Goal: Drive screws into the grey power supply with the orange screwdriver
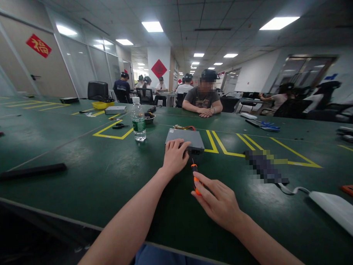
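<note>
A flat grey metal box with coloured wires at its far end lies on the green table in front of me. My left hand rests on the box's near left corner, fingers curled over its edge. My right hand is just short of the box and pinches an orange-handled screwdriver, whose thin tip points toward the box's near face.
A water bottle stands left of the box. A long black bar lies at the near left; a white device with a cable at the near right. Across the table sits a person with folded arms. Tools and boxes are scattered farther off.
</note>
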`<state>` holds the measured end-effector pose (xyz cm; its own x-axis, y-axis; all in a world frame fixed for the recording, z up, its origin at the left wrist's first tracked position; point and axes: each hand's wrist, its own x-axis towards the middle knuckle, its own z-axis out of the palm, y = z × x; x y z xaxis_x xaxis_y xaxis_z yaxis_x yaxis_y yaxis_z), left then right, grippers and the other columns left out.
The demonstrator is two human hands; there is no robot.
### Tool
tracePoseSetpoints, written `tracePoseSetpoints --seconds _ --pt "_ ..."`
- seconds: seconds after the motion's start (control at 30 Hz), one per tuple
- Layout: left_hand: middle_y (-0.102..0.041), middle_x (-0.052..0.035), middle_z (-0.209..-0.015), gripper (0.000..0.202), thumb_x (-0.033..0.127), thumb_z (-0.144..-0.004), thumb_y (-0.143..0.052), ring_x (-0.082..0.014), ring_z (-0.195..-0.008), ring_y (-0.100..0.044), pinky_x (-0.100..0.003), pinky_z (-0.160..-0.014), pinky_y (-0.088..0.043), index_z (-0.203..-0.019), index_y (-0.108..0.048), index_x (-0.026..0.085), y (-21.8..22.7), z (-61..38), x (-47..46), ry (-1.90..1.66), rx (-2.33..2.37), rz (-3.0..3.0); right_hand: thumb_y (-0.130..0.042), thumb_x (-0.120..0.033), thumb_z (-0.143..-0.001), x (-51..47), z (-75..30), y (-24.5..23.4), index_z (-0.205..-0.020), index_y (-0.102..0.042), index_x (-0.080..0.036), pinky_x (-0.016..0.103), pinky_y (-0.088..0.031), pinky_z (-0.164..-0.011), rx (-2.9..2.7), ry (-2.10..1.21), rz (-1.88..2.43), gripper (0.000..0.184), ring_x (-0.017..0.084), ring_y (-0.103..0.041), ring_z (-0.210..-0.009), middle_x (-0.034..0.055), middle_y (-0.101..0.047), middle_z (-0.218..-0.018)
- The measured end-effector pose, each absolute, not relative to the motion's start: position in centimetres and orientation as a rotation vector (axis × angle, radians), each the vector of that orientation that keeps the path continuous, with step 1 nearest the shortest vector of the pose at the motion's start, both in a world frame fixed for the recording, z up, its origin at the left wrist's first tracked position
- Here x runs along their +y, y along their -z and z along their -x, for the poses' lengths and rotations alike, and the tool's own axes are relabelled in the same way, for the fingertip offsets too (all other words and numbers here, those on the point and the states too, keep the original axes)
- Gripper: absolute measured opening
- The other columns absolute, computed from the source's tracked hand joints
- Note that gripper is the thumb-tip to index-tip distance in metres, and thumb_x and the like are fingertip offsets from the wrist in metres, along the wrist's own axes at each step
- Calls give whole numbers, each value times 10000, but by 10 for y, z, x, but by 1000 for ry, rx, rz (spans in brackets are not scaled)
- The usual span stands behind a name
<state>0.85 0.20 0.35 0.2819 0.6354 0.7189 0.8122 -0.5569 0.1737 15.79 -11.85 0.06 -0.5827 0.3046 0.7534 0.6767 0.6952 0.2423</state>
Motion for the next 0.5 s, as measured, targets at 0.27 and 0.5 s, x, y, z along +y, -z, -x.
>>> tracePoseSetpoints --seconds 0.27,0.5 --pt "-505 -36 -1243 354 133 -771 -445 -183 -1211 -387 -400 -1083 -168 -1104 -522 223 -5 -9 1 1124 -1242 2372 -453 -137 -840 -122 -155 -3 -1118 -538 -144 301 -503 -750 -2317 655 760 291 181 -588 -918 164 -554 -1153" --pt "-525 -44 -1238 353 141 -764 -450 -185 -1183 -417 -381 -1037 -259 -1109 -499 199 -5 -11 1 1142 -1252 2433 -498 -165 -834 -119 -155 -1 -1085 -500 -117 286 -509 -674 -2220 618 734 256 159 -605 -815 178 -562 -1149"
